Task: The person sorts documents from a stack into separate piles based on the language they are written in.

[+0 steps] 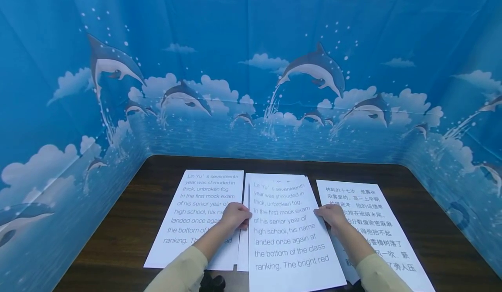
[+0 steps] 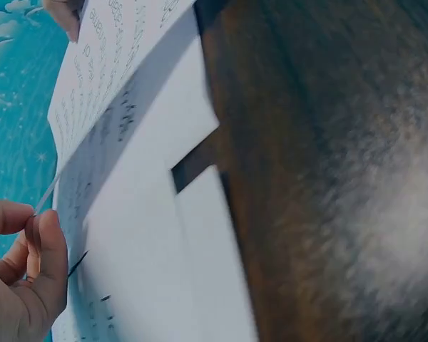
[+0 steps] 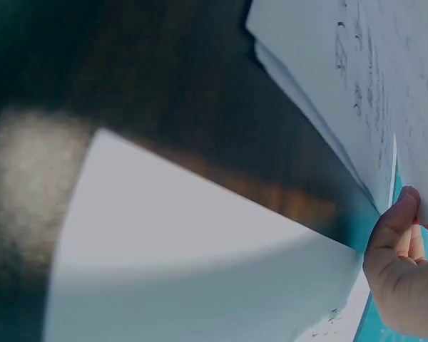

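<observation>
A white sheet of paper [image 1: 290, 231] with large English print is held up over the middle of the table, tilted. My left hand [image 1: 235, 215] pinches its left edge between thumb and fingers, as the left wrist view also shows at the hand [image 2: 28, 274]. On the opposite edge, the thumb and fingers of my right hand [image 1: 332, 215] pinch the same sheet. Beneath it lies another white sheet [image 1: 243, 255], mostly hidden. To the left is a sheet with the same English text [image 1: 204, 196], partly covered by my left forearm.
A sheet with Chinese print [image 1: 392, 231] lies at the right, partly under my right forearm. All lie on a dark wood table [image 1: 117, 226]. A blue dolphin-print cloth [image 1: 243, 35] walls the back and sides. Small black objects [image 1: 212, 282] show at the near edge.
</observation>
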Demonstrator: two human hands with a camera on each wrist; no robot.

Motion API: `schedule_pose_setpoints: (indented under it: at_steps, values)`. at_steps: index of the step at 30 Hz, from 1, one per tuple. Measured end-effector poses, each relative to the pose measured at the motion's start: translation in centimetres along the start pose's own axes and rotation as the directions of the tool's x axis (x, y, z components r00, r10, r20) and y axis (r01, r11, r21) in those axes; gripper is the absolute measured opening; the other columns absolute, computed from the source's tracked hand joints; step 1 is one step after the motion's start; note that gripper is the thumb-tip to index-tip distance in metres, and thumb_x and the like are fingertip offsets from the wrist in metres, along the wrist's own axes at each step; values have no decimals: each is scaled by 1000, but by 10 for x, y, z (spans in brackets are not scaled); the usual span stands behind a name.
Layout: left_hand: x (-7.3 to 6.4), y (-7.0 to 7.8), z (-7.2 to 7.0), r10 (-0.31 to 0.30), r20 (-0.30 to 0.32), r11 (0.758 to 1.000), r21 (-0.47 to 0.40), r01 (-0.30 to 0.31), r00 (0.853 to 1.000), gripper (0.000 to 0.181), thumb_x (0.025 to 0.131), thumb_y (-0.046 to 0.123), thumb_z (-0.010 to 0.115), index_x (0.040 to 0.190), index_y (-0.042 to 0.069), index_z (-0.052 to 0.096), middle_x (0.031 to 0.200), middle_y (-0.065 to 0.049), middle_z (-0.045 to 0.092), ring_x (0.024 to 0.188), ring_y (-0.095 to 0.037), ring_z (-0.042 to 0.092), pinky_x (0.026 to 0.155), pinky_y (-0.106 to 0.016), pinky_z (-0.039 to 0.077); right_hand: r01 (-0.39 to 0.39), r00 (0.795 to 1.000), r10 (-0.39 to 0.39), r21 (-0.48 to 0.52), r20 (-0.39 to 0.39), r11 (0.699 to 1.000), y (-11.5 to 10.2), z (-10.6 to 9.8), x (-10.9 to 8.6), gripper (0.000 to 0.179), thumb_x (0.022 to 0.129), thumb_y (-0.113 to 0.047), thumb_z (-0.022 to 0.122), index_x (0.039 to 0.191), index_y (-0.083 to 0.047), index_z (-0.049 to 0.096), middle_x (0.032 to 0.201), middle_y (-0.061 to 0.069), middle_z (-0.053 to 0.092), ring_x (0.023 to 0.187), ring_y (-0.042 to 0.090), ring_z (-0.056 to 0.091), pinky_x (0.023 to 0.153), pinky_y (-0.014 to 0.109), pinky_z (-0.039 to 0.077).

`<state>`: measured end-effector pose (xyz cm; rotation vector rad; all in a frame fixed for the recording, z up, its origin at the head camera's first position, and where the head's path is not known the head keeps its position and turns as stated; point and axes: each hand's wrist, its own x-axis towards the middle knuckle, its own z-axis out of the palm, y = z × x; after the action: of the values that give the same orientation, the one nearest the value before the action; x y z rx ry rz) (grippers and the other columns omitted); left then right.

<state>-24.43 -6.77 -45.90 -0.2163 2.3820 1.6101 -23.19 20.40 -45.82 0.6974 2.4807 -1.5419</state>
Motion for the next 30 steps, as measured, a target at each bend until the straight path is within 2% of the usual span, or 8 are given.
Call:
schedule_pose_setpoints:
  at_steps: [4,8,12,20,25,30]
  values:
    - [1,6,-8,-2,-11,1000,-1,2,1000,11,76,10,58,82,1,58,65,-10,55,51,-15,53,47,-22,46,-1,1000,1,10,24,1000,-7,-1,-1,25,81,-16,56,94,5,55,90,16,53,85,27,51,70,38,43]
    - [1,13,-24,10,-10,1000,0,-10,1000,15,79,13,57,86,0,58,69,-10,55,57,-17,55,51,-23,47,14,999,-16,40,52,999,-15,1,-1,22,81,-17,55,91,3,57,83,12,56,76,22,53,60,28,43]
    - [0,21,-43,4,-13,1000,-21,-4,1000,17,80,14,57,90,0,58,73,-11,55,62,-17,55,54,-24,48,49,996,-54,75,71,996,-27,6,-6,22,82,-17,55,90,3,58,79,10,56,70,19,53,57,24,42]
    - [-2,33,-88,-25,-42,1000,10,26,999,17,80,12,57,91,0,59,77,-12,55,67,-20,56,57,-24,48,78,990,-90,113,106,991,-59,28,-17,23,81,-17,57,94,2,58,82,11,58,70,21,56,59,26,44]
    - [-1,36,-113,-24,-62,998,53,27,998,18,81,12,56,93,-2,58,78,-13,54,67,-22,55,58,-26,48,80,987,-97,131,125,988,-78,43,-21,20,80,-15,58,93,1,59,86,12,56,73,21,55,60,27,46]
    - [1,33,-136,-30,-100,995,92,40,995,20,82,12,55,95,-3,57,81,-14,54,69,-22,55,64,-32,49,71,984,-95,153,152,986,-94,60,-26,19,81,-12,57,93,2,58,83,13,56,71,21,56,59,26,48]
